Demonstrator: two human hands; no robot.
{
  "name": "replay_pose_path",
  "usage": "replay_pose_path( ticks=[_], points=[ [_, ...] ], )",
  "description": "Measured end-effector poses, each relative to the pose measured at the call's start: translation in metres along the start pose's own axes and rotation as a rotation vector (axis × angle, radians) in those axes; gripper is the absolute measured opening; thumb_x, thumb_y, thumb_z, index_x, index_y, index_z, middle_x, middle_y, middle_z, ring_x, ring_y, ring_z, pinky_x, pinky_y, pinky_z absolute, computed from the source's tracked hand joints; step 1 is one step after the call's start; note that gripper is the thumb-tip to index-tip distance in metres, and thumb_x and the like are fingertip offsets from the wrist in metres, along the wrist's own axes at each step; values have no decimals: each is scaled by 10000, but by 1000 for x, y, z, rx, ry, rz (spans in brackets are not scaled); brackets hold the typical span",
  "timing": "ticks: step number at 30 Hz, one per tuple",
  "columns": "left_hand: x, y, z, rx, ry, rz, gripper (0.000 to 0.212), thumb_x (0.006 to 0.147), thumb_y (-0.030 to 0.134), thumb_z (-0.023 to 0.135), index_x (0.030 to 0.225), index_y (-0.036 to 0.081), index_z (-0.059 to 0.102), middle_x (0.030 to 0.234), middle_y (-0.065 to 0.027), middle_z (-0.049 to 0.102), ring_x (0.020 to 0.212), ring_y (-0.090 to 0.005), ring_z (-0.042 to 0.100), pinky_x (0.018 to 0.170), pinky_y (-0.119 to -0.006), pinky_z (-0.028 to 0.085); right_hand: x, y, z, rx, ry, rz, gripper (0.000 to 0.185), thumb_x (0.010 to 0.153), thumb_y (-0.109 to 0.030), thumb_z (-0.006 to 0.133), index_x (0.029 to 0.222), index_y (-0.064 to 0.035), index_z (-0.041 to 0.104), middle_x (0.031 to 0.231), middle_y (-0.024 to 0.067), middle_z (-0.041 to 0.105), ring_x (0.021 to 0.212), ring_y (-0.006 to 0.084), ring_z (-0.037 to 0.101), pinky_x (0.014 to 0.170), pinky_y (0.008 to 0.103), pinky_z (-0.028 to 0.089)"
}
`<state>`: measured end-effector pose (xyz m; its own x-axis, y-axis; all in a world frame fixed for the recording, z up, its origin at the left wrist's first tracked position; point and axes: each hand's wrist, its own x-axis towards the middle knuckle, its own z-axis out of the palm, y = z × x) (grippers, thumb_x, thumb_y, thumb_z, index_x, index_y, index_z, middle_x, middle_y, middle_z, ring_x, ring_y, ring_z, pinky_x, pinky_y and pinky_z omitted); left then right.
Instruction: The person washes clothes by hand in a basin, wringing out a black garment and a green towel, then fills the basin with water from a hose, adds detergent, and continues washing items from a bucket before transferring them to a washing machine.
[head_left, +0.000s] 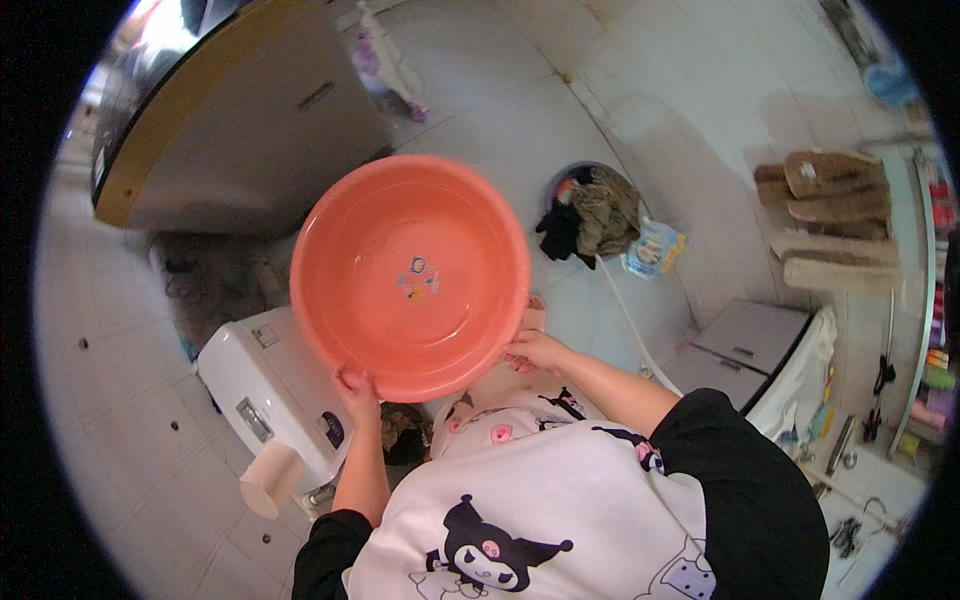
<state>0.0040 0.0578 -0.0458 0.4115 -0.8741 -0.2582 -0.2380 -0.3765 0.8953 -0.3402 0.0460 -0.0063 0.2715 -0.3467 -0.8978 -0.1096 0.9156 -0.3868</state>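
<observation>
A round coral-orange plastic basin (360, 217) is held up in front of me, its inside bare apart from a small printed picture on the bottom. My left hand (358, 390) grips its near-left rim, with the thumb over the edge. On the near-right rim, my right hand (536, 352) holds on, its fingers partly hidden. Beyond the basin to the right, a tub of crumpled dark and olive clothes (604, 210) stands on the tiled floor. A blue-and-white pouch (654, 247) lies against that tub.
A white toilet cistern (289, 390) with a paper roll (271, 478) stands left. Behind rises a grey cabinet (255, 127). More clothes (401, 435) lie low beside my legs. A white hose (630, 322) crosses the floor near a sink cabinet (754, 337). Slippers (836, 184) hang on the right wall.
</observation>
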Motion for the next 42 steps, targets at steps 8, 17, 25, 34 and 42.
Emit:
replay_pose_path(
  ticks=[8,17,25,34,42],
  points=[
    [-4,-34,-21,66,-103,-181,567,765,29,579,1263,-3,308,1311,-151,298,1160,-267,362,961,-349,327,-24,111,-124,-793,821,50,428,737,-313,617,1102,-100,550,1102,178,509,1039,327,498,861,390,424],
    [-20,53,67,837,-90,543,542,740,21,600,1231,28,371,1247,-232,311,1193,-384,287,980,-441,274,-22,226,-205,-285,819,356,448,776,-170,475,1195,-19,426,1173,226,485,1102,341,478,919,407,397],
    [-91,129,236,577,-499,582,403,748,-10,557,1135,28,454,1230,-194,324,1171,-347,329,990,-419,276,-8,180,-246,-333,607,255,397,768,-197,474,1108,5,511,1139,233,508,1091,350,488,899,405,419],
    [-106,142,366,452,-886,522,316,746,6,575,1053,50,511,1202,-172,381,1086,-333,435,843,-352,424,60,129,-368,-380,981,23,359,751,-188,511,1071,-25,532,1099,205,532,1016,362,517,859,412,438],
    [-23,181,413,799,-1192,994,271,703,43,624,966,47,560,954,-144,570,867,-328,563,730,-397,472,155,125,-484,-618,1156,-67,389,766,-194,509,1113,-19,487,1112,216,501,1014,366,516,872,441,421]
  ],
)
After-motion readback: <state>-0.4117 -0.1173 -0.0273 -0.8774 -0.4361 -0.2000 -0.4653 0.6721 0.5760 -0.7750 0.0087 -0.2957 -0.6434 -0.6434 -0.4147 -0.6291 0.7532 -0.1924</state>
